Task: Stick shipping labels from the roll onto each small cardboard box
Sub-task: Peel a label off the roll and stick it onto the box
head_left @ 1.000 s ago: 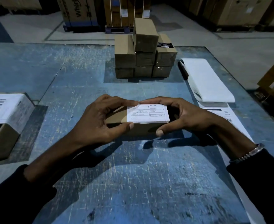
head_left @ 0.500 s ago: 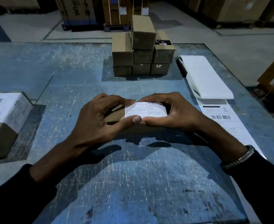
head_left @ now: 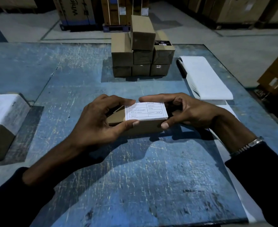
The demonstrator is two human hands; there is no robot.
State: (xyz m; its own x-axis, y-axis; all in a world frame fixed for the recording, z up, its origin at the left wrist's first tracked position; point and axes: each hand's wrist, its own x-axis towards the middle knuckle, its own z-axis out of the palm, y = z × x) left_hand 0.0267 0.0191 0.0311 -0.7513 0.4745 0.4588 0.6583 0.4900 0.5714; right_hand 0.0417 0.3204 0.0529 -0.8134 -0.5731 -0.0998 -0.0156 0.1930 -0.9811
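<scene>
Two hands work one small cardboard box at the middle of the blue table. The left hand grips the box's left end, thumb on the near face and fingers curled over the far top edge. The right hand grips the right end the same way, thumb tip at the near corner. One white shipping label lies on the box top toward its right end; the heading reads "Pre Paid" and the finer print is too small to read.

Near the table's far edge stands a stack of cardboard boxes; seven can be counted, three along the bottom row, three above them and one on top. The upper right one carries a dark sticker with unreadable print. At the left edge sits one larger box whose top bears a white label with a barcode.

Toward the right edge lies the label stock, a white folded pile with a strip trailing down along that edge. Beyond the table, a big carton on the floor shows partial lettering that looks like "Whirl".

The near half of the table between the forearms is scratched bare surface, as is the stretch between the held box and the stack.
</scene>
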